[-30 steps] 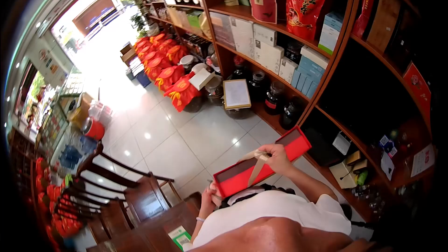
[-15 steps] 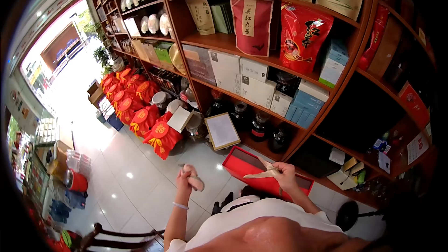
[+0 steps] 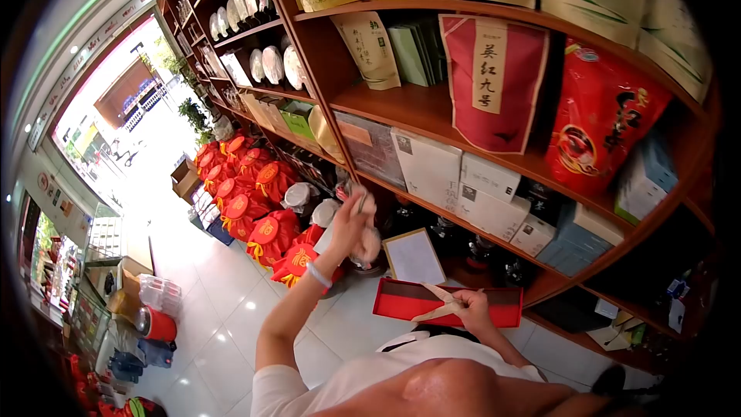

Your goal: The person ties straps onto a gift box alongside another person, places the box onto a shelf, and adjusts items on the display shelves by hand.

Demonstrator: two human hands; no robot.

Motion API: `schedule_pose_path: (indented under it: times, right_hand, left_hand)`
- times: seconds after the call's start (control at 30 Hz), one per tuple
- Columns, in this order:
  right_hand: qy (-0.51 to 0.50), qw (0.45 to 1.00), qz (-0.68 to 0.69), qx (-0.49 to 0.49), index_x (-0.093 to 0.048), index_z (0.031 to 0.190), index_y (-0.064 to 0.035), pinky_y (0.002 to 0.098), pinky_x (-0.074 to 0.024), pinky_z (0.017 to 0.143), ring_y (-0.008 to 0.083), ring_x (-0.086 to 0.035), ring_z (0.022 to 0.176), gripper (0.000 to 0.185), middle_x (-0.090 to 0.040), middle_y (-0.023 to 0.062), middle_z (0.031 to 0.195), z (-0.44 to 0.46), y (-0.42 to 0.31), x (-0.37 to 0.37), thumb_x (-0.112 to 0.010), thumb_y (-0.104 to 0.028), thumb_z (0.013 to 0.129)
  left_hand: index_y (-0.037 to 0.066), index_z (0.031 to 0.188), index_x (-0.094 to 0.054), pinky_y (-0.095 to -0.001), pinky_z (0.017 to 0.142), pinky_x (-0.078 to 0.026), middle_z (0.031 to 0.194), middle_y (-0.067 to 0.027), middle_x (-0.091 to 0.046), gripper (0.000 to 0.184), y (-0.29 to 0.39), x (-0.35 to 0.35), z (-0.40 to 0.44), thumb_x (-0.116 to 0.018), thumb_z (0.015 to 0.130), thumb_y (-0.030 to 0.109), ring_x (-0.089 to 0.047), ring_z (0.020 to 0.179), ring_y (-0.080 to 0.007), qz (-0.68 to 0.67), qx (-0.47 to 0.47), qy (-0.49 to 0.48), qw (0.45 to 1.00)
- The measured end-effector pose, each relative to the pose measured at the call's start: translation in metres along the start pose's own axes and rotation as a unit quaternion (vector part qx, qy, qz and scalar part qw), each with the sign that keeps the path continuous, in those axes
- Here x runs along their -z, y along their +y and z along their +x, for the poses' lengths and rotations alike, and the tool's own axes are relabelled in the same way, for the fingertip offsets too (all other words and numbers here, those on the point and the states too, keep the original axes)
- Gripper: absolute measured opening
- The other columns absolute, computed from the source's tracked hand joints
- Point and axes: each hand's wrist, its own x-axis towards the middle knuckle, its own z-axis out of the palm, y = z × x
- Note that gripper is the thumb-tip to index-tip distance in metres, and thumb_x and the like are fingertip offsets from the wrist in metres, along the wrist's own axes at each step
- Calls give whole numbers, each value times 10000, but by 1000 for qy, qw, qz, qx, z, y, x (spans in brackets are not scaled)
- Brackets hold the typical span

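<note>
My left hand [image 3: 346, 225] is raised before the shelf's lower left part, its fingers closed around a pale pinkish-beige, soft-looking bundle [image 3: 367, 239]. Motion blurs that bundle, so its kind is unclear. Lower down and to the right, my right hand [image 3: 472, 311] grips a beige strip of cloth or paper [image 3: 438, 308], whose two ends stick out to the left in a V. Beneath this hand lies a long red open box [image 3: 395, 299] with a dark inside. A gold-framed white board [image 3: 415, 256] leans behind the box.
A wooden shelf [image 3: 409, 112] with tea bags and boxes spans the right side. Red cloth-covered jars [image 3: 264, 233] stand in rows on the tiled floor [image 3: 202, 293]. At the left are a glass counter [image 3: 106, 232] and a red tub [image 3: 158, 324].
My left hand has gone up and to the right with the beige bundle, towards the shelf. My right hand still holds the strip above the box. The view has turned and come closer to the shelf.
</note>
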Motion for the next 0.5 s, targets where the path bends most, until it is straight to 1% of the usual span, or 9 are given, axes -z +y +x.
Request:
schedule_pose_path:
  times: [0.03,0.1,0.13,0.17,0.23,0.37,0.43,0.47,0.5]
  right_hand:
    - [-2,1000,4,-6,-615,810,37,204,-393,541,47,-475,591,82,-574,1,642,17,-1,-5,-610,-17,748]
    - [10,1000,10,23,-625,768,8,191,-346,518,28,-408,545,74,-501,-37,570,44,-4,-20,-655,-25,709]
    - [-11,999,37,-5,-625,802,7,189,-357,524,30,-418,551,90,-524,-32,590,52,-5,-27,-654,-36,729]
    - [-19,999,18,-20,-626,826,6,189,-368,528,30,-434,560,99,-551,-27,620,59,-16,-31,-648,-47,746]
    - [-41,999,14,-7,-630,834,4,190,-372,526,30,-447,569,104,-565,-24,637,73,-14,-39,-650,-50,748]
    - [33,998,5,-55,-633,841,6,198,-394,548,36,-458,572,117,-580,-17,660,100,-10,-49,-642,-14,726]
    - [80,995,3,-62,-636,837,5,196,-393,552,37,-457,570,118,-586,-16,663,109,-6,-56,-635,-2,720]
    - [110,992,-15,-53,-637,829,6,197,-388,542,35,-458,571,105,-585,-18,654,113,-5,-59,-634,-8,726]
    - [140,988,-34,-45,-637,821,7,198,-383,531,34,-458,571,93,-584,-19,645,116,-6,-64,-633,-13,731]
  left_hand:
    - [-18,1192,-445,-230,747,-421,946,-57,-538,455,-22,3,32,-452,740,-77,-514,841,-123,-67,19,-18,997]
    - [-5,1179,-460,-261,772,-420,998,-66,-531,430,-13,-2,77,-469,752,-52,-524,907,-167,90,-139,2,986]
    - [14,1162,-484,-282,790,-417,1019,-102,-528,439,0,-8,93,-506,725,-20,-533,926,-232,162,-196,2,967]
    - [14,1162,-484,-282,790,-417,1019,-102,-528,439,9,-17,106,-506,725,-20,-533,926,-232,154,-190,-2,970]
    - [83,1130,-512,-361,809,-425,1062,-160,-511,432,20,-36,137,-537,700,53,-508,963,-344,180,-228,-54,955]
    - [124,1095,-533,-387,816,-429,1081,-152,-507,410,14,-78,200,-554,690,61,-509,969,-339,209,-271,-92,935]
    - [142,1045,-550,-397,796,-443,1079,-143,-508,369,10,-98,230,-561,684,65,-516,961,-332,256,-323,-114,904]
    - [135,1015,-554,-408,780,-452,1065,-135,-513,332,7,-108,242,-574,686,92,-516,956,-343,250,-367,-120,888]
    - [135,1015,-554,-408,780,-452,1065,-135,-513,332,-2,-120,252,-574,686,92,-516,956,-343,237,-371,-130,888]
